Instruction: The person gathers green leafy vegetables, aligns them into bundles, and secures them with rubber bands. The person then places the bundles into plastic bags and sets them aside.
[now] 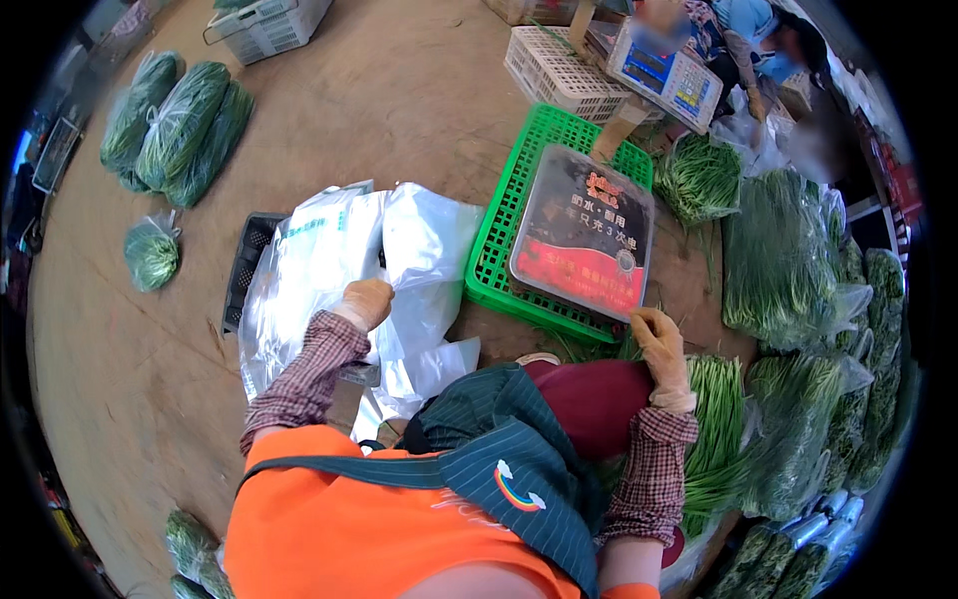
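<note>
My left hand (367, 303), in a tan glove, is curled into a fist above a stack of clear plastic bags (314, 262). No plastic shows bunched in its fingers. The bags drape over a black plastic crate (243, 262). Close to the near right corner of a weighing scale's platform (584, 224) is my right hand (660, 348), also gloved. Its thumb and forefinger are bent toward each other, and what lies between them is hard to make out. The platform bears printed writing and rests on an upturned green plastic crate (498, 243).
The scale's display panel (666, 75) stands beyond the platform. Loose green stalks (711, 442) lie at my right, beside bagged greens (775, 262). More bagged greens (183, 127) lie on the floor at left. A person (748, 45) works at the upper right near a white crate (565, 67).
</note>
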`<state>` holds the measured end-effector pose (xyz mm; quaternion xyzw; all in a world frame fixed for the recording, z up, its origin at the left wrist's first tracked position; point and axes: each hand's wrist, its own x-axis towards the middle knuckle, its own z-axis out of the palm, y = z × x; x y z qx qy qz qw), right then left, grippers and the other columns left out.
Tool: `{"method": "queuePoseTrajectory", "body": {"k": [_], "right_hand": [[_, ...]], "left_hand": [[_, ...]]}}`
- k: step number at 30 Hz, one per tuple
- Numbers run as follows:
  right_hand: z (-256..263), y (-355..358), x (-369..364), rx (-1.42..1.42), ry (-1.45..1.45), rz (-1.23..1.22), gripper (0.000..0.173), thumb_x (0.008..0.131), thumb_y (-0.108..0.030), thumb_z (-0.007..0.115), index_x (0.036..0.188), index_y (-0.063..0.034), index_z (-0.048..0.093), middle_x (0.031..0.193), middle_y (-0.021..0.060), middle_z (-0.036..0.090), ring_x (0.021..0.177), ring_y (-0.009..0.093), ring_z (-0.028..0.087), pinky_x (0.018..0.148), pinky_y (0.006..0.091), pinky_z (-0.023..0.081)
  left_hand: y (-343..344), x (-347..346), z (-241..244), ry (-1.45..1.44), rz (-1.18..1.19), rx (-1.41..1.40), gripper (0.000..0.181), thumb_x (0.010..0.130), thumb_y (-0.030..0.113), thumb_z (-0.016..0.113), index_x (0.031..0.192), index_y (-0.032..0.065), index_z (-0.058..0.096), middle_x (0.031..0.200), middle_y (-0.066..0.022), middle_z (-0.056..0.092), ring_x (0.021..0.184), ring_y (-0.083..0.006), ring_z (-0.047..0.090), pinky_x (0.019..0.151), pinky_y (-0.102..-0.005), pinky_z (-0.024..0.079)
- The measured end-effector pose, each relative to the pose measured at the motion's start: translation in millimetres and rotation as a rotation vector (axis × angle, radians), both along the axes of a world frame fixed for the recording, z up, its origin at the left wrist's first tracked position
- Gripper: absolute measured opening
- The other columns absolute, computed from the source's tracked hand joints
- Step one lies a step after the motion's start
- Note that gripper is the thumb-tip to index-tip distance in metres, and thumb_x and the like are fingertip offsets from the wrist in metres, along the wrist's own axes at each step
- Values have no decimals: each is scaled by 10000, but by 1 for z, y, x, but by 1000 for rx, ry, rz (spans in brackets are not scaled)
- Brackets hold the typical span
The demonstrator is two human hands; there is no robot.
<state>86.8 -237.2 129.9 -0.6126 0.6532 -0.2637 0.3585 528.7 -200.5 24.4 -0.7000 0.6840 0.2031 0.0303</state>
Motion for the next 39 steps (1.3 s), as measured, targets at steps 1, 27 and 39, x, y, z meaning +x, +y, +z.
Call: {"method": "queuePoseTrajectory", "body": {"k": [1,27,39], "right_hand": [[5,1,7,-14,58,32,211,825,-173,585,953,-9,621,788,69,573,688,132,527,633,256,421],[17,22,80,323,-1386,292,399,885,-370,527,1082,-24,545,1105,58,547,838,106,537,872,306,389],[15,31,63,469,-1130,40,897,794,-746,229,1049,34,592,798,73,631,649,129,550,619,221,415]], "left_hand": [[-1,-10,37,-23,-30,40,187,817,178,532,851,32,643,794,-199,619,799,-350,597,715,-419,462],[-120,-167,274,2500,-12,248,248,899,233,515,705,78,511,564,43,462,440,-18,379,432,-152,378],[-135,-178,223,2450,121,89,250,924,236,475,762,50,513,617,24,458,499,-63,373,480,-182,357]]}}
